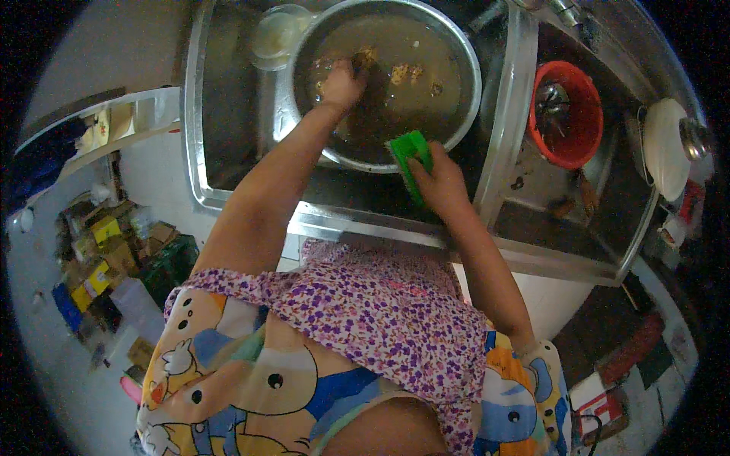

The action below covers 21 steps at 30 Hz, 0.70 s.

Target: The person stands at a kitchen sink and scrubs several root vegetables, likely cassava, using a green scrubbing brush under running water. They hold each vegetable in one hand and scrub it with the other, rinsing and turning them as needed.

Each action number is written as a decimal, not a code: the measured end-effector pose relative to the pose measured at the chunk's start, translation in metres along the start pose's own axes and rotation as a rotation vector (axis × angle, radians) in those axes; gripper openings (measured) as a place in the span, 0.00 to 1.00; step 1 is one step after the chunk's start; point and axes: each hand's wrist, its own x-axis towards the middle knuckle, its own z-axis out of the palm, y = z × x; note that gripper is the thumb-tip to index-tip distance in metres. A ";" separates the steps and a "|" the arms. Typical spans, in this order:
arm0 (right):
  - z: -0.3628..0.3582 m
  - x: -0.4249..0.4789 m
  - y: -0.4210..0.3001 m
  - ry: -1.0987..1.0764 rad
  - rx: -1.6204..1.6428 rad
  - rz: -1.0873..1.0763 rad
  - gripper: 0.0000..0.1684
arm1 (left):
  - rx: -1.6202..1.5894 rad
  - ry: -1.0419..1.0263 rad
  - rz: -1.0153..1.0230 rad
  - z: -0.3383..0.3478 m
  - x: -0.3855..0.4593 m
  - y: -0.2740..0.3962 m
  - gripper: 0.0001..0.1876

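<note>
A wide metal basin (474,68) of murky brown water stands in the sink. My left hand (342,85) reaches into it, fingers at the water beside a yellowish-brown lump (365,55). Whether the fingers grip that lump is hard to see. More speckled lumps (400,74) show at the surface right of this hand, too unclear to name. A green scrubbing brush (412,149) is held in my right hand (442,179) at the basin's near rim, its bristles facing left.
A clear round container (279,37) sits behind the basin's left side. In the right-hand sink (519,219) stands a red plastic bucket (596,114) near brown scraps. The metal sink edge (365,219) runs before my body. Several boxes (120,251) are piled at lower left.
</note>
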 end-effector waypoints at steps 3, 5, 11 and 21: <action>-0.005 0.001 0.003 0.063 0.058 -0.035 0.16 | 0.226 0.006 -0.026 0.033 0.019 0.009 0.28; -0.009 0.004 0.003 0.082 0.074 -0.048 0.15 | 0.255 -0.050 0.015 0.040 0.030 0.018 0.31; -0.017 0.037 -0.011 0.177 0.064 -0.083 0.13 | 0.235 -0.458 -0.060 0.024 0.037 0.023 0.39; 0.000 0.114 0.007 0.347 0.036 -0.121 0.15 | -0.023 -0.486 -0.059 0.000 0.006 0.038 0.33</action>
